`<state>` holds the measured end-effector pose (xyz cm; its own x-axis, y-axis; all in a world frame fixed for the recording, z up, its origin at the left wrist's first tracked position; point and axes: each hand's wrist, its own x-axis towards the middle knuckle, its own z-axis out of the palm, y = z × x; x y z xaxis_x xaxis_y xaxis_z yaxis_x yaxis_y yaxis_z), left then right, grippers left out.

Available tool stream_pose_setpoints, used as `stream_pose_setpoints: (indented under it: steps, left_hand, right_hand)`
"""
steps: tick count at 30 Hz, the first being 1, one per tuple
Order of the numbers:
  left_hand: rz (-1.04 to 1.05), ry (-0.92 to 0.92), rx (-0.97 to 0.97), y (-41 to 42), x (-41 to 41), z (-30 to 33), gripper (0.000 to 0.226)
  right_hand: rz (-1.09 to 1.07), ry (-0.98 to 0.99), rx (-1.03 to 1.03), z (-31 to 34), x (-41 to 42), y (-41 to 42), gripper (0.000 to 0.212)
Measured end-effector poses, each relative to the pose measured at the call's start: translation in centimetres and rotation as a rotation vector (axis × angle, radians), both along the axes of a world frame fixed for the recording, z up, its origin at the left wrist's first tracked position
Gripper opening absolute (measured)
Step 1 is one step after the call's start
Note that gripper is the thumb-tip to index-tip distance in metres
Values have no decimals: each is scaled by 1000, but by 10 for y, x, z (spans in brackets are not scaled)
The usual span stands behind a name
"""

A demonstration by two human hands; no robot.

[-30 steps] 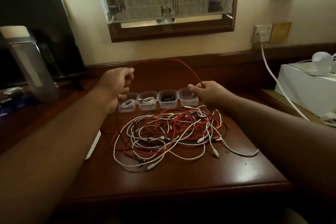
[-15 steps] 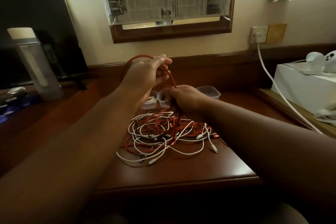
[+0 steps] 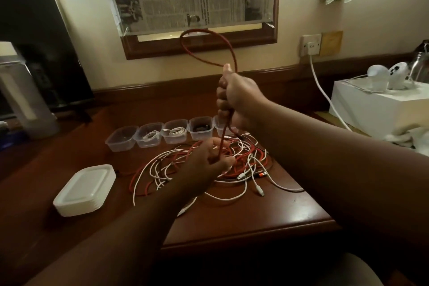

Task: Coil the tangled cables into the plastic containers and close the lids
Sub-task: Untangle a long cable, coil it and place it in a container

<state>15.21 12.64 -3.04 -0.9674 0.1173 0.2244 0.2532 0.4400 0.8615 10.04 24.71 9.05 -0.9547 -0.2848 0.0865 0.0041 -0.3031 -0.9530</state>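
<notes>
Our right hand (image 3: pixel 239 97) is clenched around the red cable (image 3: pixel 228 50), a loop standing above the fist and the tail running down to our left hand (image 3: pixel 209 158), which pinches it just above the tangled pile (image 3: pixel 199 167) on the table (image 3: pixel 278 211). The cable looks light and springy, stiff enough to hold its loop, so we judge it best gripped where the strands cross. Half a second ago the left hand held the loop high and the right sat low; now they have swapped. Five open containers (image 3: pixel 123 138) wait behind, lids (image 3: pixel 86 189) stacked left.
</notes>
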Motion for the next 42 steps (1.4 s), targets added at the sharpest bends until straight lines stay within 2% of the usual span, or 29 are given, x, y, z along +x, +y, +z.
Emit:
stream_pose_setpoints:
  steps: [2,4,6,7,9,12,15,18,21,23,26,30,33,36,39,42]
  left_hand:
    - [51,-28,-70,-14,-7,-7,8]
    - [123,-88,-132,-36,-13,-10,23]
    - [241,-103,-75,-56,-19,-6,27]
    - [306,-102,22,-63,-22,1,27]
    - [409,-113,342,-66,-28,21,27]
    - [339,-201,843,-50,-36,57,29]
    - [249,-174,1024,-24,-34,93,29]
    - [244,-107,1153,-6,-33,119,27]
    - [230,-110,1282,0,-35,134,26]
    - [199,-144,1313,0,-35,139,23]
    - [170,-182,1337,1,-32,146,19]
    - [136,-170,1426,4,-27,157,12]
    - [98,-160,1421,6,-25,160,11]
    - [65,-186,1405,0,-25,159,23]
    - [86,-200,1244,-14,-30,152,28]
    - [299,-96,931,-30,-41,134,41]
  right_hand:
    - [-65,73,-23,7,-7,17,41]
    - [-131,161,16,12,-17,38,39]
    - [-189,235,114,7,-30,54,36]
    - [-203,259,161,2,-37,59,34]
    - [-217,300,257,-15,-47,61,35]
    - [-175,378,405,-38,-44,50,38]
    - [-94,416,407,-55,-28,27,34]
    - [15,436,384,-67,-19,10,25]
    - [129,451,496,-77,-18,-3,49]
    - [87,515,626,-80,-21,-9,58]
    - [16,550,724,-77,-21,-13,46]
    - [-68,385,534,-74,-25,-10,37]
    - [24,392,608,-69,-24,-8,19]
    - [124,407,576,-65,-20,-9,8]
    - [170,387,623,-63,-16,-7,17]
    - [136,341,611,-60,-16,-4,28]
